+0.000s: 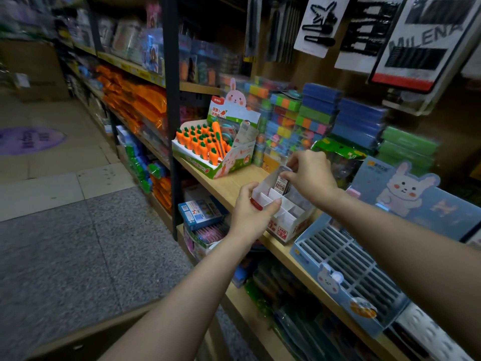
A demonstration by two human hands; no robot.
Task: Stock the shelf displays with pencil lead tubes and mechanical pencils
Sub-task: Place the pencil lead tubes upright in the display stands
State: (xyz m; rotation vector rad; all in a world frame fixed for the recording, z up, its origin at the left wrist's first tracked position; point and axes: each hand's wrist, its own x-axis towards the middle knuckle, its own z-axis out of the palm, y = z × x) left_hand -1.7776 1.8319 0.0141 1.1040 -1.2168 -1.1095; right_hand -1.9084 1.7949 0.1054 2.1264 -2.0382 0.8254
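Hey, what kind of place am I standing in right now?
Most likely a stationery shop aisle. Wooden shelves carry retail display boxes: carrot-shaped items in a rabbit-themed box, stacked coloured packs, and a white divided display box that the left hand steadies.
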